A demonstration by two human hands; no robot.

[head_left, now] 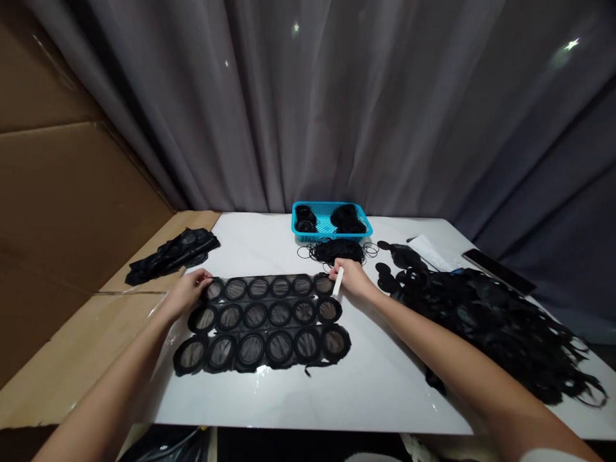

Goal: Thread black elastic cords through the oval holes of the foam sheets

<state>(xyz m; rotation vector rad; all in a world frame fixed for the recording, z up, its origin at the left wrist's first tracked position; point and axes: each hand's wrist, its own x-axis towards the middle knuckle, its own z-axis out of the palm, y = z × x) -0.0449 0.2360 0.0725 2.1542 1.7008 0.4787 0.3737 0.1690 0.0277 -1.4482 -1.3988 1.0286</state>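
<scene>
A thin black sheet (269, 330) with rows of round rings lies spread flat on the white table (298, 401). My left hand (195, 285) is closed on its far left corner, fingers pinched together. At the far right corner, my right hand (353, 276) is closed with its fingertips at the sheet's edge. A flat white stick (339, 281) pokes out of that hand, pointing toward me. Just beyond the right hand sits a loose heap of thin black rings (341, 250).
Behind the heap stands a blue basket (332, 237) holding black rings. A large pile of black scraps (481, 327) covers the right side, near a white paper (433, 253) and a dark flat device (500, 271). Folded black sheets (176, 253) lie on cardboard (115, 308) at left.
</scene>
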